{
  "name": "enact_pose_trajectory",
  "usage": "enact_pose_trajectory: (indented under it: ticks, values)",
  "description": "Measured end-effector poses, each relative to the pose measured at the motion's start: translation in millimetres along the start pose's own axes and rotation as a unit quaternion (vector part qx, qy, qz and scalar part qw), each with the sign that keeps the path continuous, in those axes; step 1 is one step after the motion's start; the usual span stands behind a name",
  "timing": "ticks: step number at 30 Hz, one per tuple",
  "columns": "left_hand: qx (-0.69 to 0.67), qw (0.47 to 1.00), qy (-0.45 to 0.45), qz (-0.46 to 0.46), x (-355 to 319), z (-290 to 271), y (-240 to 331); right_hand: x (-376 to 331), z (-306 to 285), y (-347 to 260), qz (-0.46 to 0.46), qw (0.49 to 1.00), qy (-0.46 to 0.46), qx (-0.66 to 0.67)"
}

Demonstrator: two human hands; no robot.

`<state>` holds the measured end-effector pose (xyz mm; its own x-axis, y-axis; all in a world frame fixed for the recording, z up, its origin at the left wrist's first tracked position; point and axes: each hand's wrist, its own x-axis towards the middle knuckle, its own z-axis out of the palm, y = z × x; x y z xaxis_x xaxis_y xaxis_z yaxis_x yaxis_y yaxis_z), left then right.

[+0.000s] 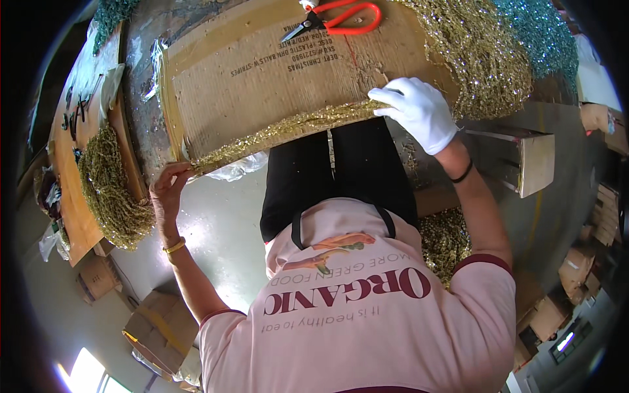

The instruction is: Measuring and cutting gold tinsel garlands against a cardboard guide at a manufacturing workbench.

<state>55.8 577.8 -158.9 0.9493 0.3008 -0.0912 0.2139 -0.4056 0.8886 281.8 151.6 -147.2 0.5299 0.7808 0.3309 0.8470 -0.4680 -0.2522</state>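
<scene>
A bunch of gold glittery tinsel strands point(288, 128) lies stretched along the near edge of a flattened cardboard sheet point(255, 98). My bare left hand point(170, 188) pinches its left end at the sheet's corner. Near its right end, my right hand point(419, 116) in a white glove has thumb and fingertips closed on the strands. Scissors with red handles point(354, 18) lie at the cardboard's far edge, their blades apart and pointing left. To the right of them, a thick heap of gold tinsel point(481, 59) hangs over the table edge.
Teal tinsel point(537, 36) lies at the far right. At left, an orange-brown board point(82, 196) carries another gold tinsel bundle point(114, 190) and small dark tools. A wooden stool point(536, 164) stands at right; cardboard boxes point(160, 327) sit on the floor.
</scene>
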Motion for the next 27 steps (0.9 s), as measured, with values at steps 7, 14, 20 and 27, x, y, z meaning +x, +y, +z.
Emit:
enact_pose_trajectory:
  ticks: [7, 14, 20, 27]
  values:
    - [0.024, 0.993, 0.062, -0.101, -13.2, -7.7, 5.6, 7.0, 12.0, -10.7, -0.011, 0.997, -0.032, -0.067]
    - [0.053, 0.998, 0.039, 0.020, -1.6, -10.6, 8.6, -6.1, 15.6, -11.4, -0.037, 0.998, 0.029, -0.040]
    - [0.077, 0.996, 0.030, 0.021, -7.8, -15.2, 7.2, -0.3, 17.6, -12.2, -0.048, 0.998, 0.029, -0.034]
    - [0.014, 0.998, 0.062, 0.006, -9.7, -13.0, -6.6, 1.4, 17.5, -12.0, -0.044, 0.998, 0.033, -0.041]
